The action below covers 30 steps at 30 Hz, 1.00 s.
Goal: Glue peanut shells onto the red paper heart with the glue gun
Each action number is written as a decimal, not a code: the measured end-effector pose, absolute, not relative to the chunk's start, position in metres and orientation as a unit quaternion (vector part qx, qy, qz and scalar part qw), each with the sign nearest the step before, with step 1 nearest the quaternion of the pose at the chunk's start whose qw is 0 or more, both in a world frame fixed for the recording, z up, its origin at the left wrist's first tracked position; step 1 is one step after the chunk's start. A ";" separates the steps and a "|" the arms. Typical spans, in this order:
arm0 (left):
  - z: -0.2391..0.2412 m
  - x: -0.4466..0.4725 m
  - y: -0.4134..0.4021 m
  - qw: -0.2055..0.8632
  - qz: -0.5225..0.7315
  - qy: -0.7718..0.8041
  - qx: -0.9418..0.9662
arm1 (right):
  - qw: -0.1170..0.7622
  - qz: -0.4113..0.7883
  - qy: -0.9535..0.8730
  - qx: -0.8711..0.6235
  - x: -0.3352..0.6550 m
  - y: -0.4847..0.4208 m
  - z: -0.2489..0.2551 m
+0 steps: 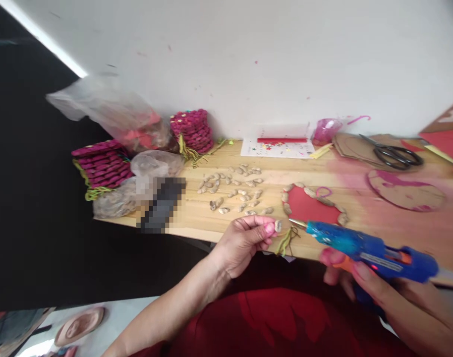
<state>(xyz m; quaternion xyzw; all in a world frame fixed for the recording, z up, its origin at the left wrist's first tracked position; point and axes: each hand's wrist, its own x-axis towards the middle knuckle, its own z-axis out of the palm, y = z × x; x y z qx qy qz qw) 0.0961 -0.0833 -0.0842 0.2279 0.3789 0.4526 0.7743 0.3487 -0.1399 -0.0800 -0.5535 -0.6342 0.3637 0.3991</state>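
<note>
My left hand [245, 240] pinches a small peanut shell [277, 226] between thumb and fingertips, just off the table's front edge. My right hand [364, 285] grips a blue hot glue gun [364, 246], a finger on its orange trigger, and its metal nozzle points left, nearly touching the shell. Right behind them lies a red heart-shaped card [309, 207] with shells stuck along its rim and a pink loop at the top. Yellow-green threads [285, 241] hang at the heart's near tip.
Several loose peanut shells [232, 191] are scattered mid-table on the wooden table [197, 218]. At the left are stacked magenta woven pieces [102, 166], plastic bags [115, 111] and a blurred dark object [162, 206]. Scissors [395, 154], cardboard cutouts [405, 191] and red paper lie at the right.
</note>
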 end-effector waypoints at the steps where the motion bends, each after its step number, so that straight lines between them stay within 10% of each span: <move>1: -0.085 0.095 -0.084 0.775 0.451 0.378 0.229 | 0.380 0.372 -0.647 -0.547 0.346 -0.140 -0.076; 30: -0.077 0.106 -0.088 0.777 0.424 0.382 0.265 | 0.393 0.441 -0.648 -0.481 0.342 -0.146 -0.061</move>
